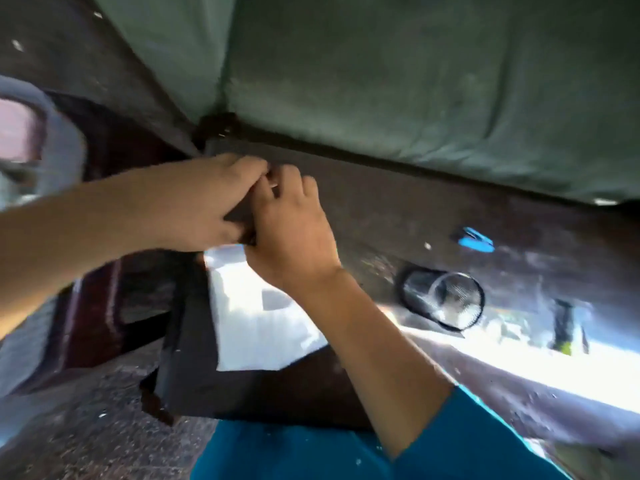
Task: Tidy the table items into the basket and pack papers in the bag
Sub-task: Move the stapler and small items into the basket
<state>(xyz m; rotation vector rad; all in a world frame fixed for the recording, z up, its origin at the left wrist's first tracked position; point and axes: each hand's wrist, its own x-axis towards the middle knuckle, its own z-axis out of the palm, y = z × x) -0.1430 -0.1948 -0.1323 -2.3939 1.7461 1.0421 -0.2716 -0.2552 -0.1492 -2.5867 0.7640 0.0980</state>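
Observation:
A black bag (207,379) rests at the near edge of the dark table (381,209), above my lap. White papers (256,317) stick out of its open side. My left hand (194,202) and my right hand (291,233) meet at the bag's far top edge, and both pinch the dark fabric there. A small metallic bit shows between the fingertips; it is too blurred to say what it is. A black mesh basket (446,299) lies on its side on the table to the right, apart from both hands.
A small blue object (476,239) lies on the table beyond the basket. A green sofa cushion (415,81) runs along the table's far side. A dark item (568,327) stands blurred in bright glare at the right. The floor (86,427) shows at lower left.

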